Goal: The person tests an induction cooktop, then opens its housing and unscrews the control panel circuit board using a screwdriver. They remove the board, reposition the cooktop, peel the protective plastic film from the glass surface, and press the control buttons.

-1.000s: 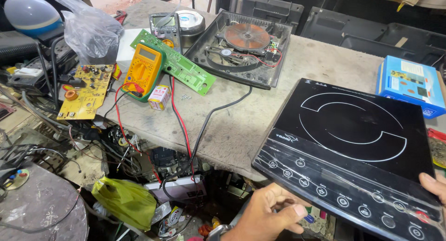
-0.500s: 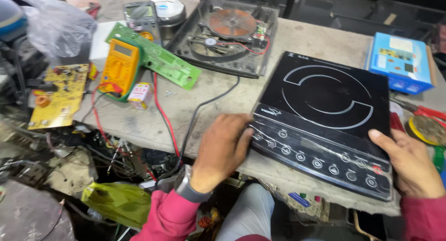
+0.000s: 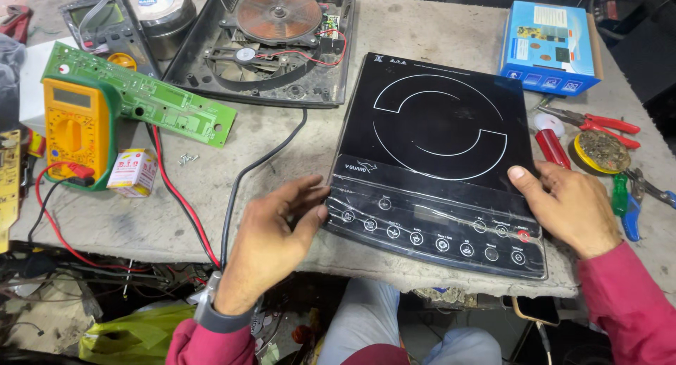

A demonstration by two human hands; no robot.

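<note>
A black glass induction cooktop (image 3: 436, 147) lies flat on the grey workbench (image 3: 282, 168), its control strip toward me. My left hand (image 3: 271, 242) grips its front-left corner, fingers on the edge. My right hand (image 3: 570, 206) holds its right edge, thumb resting on the glass. A black power cord (image 3: 246, 182) runs from the bench's front edge toward the opened unit behind.
An opened cooktop base with copper coil (image 3: 278, 16) sits at the back. A green circuit board (image 3: 151, 101), yellow multimeter (image 3: 70, 129) with red leads and a small box (image 3: 132, 172) lie left. A blue carton (image 3: 553, 45), red pliers (image 3: 598, 122) and screwdrivers (image 3: 623, 203) are right.
The cooktop has been shifted further onto the bench and toward the middle. Both hands now hold its sides; a second ago only fingertips touched its front edge.
</note>
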